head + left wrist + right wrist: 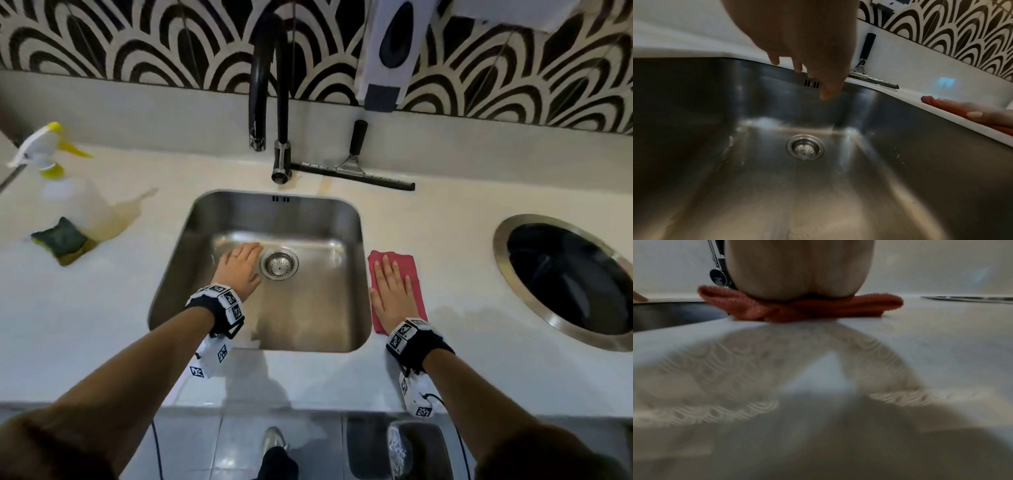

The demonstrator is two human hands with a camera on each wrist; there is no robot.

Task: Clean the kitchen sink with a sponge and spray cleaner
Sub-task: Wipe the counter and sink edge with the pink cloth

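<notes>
The steel sink (pixel 191 260) is set into a white counter, its drain strainer (pixel 279 264) in the middle. My left hand (pixel 239 265) hovers over the basin just left of the drain, fingers straight and holding nothing; in the left wrist view the left hand (pixel 809 53) hangs above the strainer (pixel 805 147). My right hand (pixel 392 291) lies flat on a folded red cloth (pixel 412 270) at the sink's right rim; the cloth (pixel 818 309) bunches under the palm. A green and yellow sponge (pixel 63 241) and a spray bottle (pixel 68 192) stand on the counter at far left.
A black faucet (pixel 267 78) arches over the back of the sink. A squeegee (pixel 356 168) lies behind it. A round steel-rimmed opening (pixel 568 277) sits in the counter at right. A soap dispenser (pixel 390 51) hangs on the patterned wall. A yellowish wet patch (pixel 126 212) spreads beside the bottle.
</notes>
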